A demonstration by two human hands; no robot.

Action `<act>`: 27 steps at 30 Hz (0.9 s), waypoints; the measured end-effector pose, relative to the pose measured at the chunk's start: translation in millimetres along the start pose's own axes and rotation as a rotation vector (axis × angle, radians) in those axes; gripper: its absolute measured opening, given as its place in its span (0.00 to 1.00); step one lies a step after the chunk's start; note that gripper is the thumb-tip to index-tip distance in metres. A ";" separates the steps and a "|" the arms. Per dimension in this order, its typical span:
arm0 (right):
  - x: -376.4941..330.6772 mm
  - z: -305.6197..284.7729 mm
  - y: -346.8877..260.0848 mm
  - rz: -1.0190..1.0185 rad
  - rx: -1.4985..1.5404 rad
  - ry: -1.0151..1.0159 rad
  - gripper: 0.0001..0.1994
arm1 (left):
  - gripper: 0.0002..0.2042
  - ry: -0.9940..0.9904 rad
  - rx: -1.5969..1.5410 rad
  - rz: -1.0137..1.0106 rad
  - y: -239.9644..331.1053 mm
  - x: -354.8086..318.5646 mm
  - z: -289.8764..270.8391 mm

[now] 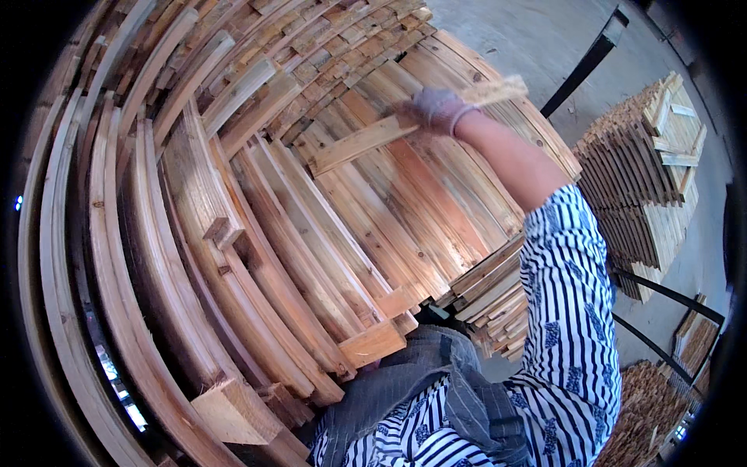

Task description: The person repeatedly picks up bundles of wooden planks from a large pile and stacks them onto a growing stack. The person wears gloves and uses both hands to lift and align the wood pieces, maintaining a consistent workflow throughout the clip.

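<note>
Striped sleeve close up, right hand closed on a wooden slat

Nearest the camera, at bottom center and lower right: striped sleeve (pixel 572 288) and grey cloth (pixel 436 366). Reaching from there to the upper center: gloved right hand (pixel 436 110), slightly blurred, fingers wrapped around a pale wooden slat (pixel 362 146). Gripped partway along, with the longer stretch running out to the lower left of the fist and a shorter, blurred stretch out to its upper right. Seen against a broad layer of side-by-side boards (pixel 436 226) at the center of the frame; cannot tell whether touching them. Left hand hidden from view, so cannot tell its grip.

Over the left of the frame: long timber beams (pixel 179 249), bent by the lens. At upper center, beyond the boards: rows of stacked block ends (pixel 342 54). Just below the boards: more stacked wood (pixel 498 311). At right, well apart from the slat: stacked wooden panels (pixel 630 187) on a grey floor (pixel 498 39). Near the upper right: dark metal bar (pixel 583 66), slanting.
</note>
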State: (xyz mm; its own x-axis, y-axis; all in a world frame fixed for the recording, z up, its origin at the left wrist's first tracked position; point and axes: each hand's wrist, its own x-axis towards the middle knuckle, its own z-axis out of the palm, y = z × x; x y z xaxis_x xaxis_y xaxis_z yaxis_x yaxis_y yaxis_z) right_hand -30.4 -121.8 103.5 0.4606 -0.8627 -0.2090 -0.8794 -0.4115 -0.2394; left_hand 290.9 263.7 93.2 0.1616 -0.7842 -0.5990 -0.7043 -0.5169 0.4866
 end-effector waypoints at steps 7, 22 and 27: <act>91.5 -14.9 22.7 -0.165 -0.225 0.064 0.16 | 0.16 0.069 0.040 -0.022 -3.4 1.5 1.0; 148.1 1.7 -5.9 -0.011 -0.196 -0.042 0.15 | 0.16 0.220 0.189 0.000 1.2 47.3 0.7; 148.1 0.8 16.3 -0.063 -0.213 -0.087 0.17 | 0.16 0.245 0.222 0.023 6.9 62.6 -3.9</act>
State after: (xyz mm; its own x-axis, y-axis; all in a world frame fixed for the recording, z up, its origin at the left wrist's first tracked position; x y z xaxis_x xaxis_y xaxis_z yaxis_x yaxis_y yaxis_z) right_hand 23.6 -256.1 67.8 0.5156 -0.8086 -0.2833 -0.8501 -0.5241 -0.0513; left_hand 298.9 209.6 61.5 0.2865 -0.8679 -0.4059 -0.8389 -0.4319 0.3314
